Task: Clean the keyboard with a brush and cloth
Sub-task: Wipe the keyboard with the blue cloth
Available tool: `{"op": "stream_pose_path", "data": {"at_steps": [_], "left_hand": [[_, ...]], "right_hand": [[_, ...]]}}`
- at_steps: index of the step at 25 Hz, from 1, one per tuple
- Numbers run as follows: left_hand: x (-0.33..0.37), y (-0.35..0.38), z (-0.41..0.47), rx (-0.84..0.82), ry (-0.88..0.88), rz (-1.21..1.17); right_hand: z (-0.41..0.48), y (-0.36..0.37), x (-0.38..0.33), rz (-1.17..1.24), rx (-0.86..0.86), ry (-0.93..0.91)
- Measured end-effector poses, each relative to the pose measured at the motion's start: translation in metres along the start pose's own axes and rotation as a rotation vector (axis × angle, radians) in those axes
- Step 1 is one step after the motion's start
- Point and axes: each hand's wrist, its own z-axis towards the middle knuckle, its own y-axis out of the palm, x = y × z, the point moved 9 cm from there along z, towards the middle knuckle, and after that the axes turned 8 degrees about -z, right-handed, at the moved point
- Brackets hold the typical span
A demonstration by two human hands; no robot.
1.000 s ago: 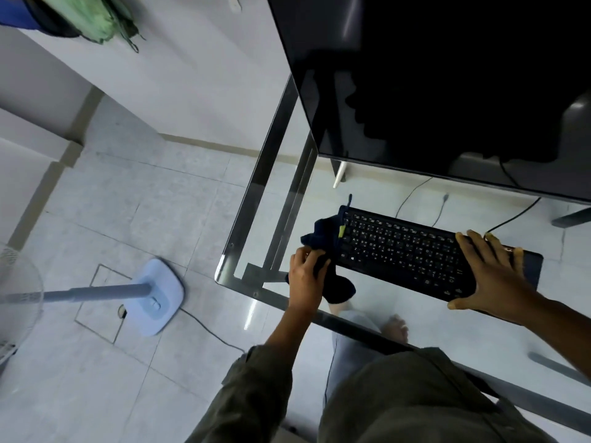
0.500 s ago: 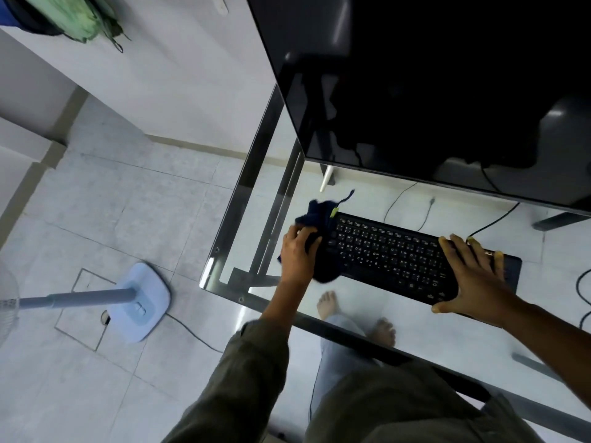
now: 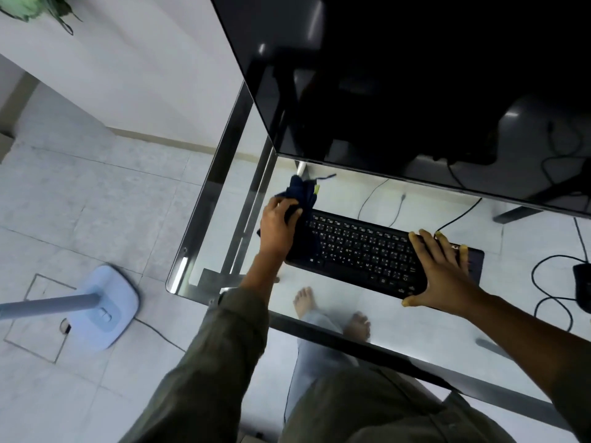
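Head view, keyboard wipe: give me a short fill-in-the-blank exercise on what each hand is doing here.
1. The left hand grips a dark ____ at the keyboard's left end.
2. The right hand lies flat on the keyboard's ____ end.
3. The keyboard rests on a ____ table, with bare feet visible through it.

Missing words: cloth; right; glass

— What are we wearing?
— An olive-grey shirt [image 3: 367, 407], our left sleeve [image 3: 220, 362] rolled at the forearm — right forearm [image 3: 527, 343] bare.
— And below?
— Light grey trousers [image 3: 319, 343], bare feet [image 3: 332, 311].
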Motion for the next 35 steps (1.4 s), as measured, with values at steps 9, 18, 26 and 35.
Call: {"op": "stream_pose_path", "data": {"at_steps": [9, 18, 26, 35], "left_hand": [[-0.037, -0.013, -0.131, 0.074, -0.095, 0.033], [-0.002, 0.005, 0.006, 0.01, -0.027, -0.028], [-0.019, 0.005, -0.137, 0.278, -0.227, -0.037], [0.104, 0.117, -0.186, -0.104, 0.109, 0.023]], "right_hand": [[-0.001, -0.004, -0.002, 0.003, -0.009, 0.006], [0.001, -0.002, -0.001, -0.004, 0.017, 0.001], [-0.001, -0.004, -0.003, 0.008, 0.011, -0.002], [-0.002, -0.004, -0.004, -0.003, 0.015, -0.003]]}}
